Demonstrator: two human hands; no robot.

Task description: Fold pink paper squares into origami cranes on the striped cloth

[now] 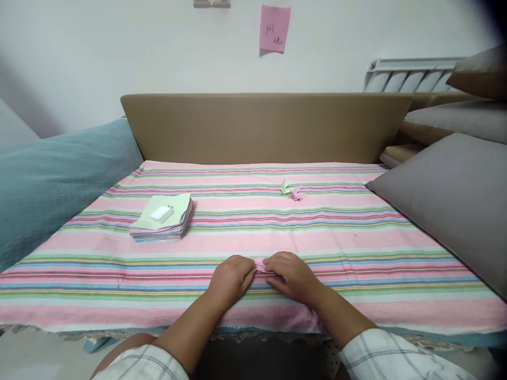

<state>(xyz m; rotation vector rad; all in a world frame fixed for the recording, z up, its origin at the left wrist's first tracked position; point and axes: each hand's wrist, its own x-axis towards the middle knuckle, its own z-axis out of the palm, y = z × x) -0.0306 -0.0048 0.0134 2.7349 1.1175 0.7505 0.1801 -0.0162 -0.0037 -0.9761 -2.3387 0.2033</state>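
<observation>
A small folded piece of pink paper (260, 265) lies between my hands, close to the front of the striped cloth. My left hand (233, 281) pinches its left side with the fingers closed. On the right side, my right hand (292, 276) grips the paper between bent fingers and thumb. The fingers cover much of the paper, so its full shape is hidden. Farther back stand two small folded paper figures that look like cranes, a pale green one (285, 187) and a pink one (297, 194).
A stack of coloured paper sheets (158, 233) sits at the left with a white plug adapter (161, 214) on top. The striped cloth (237, 237) covers the seat. A blue cushion (67, 179) borders the left, grey cushions (455, 195) the right, and a brown backrest (261, 129) the back.
</observation>
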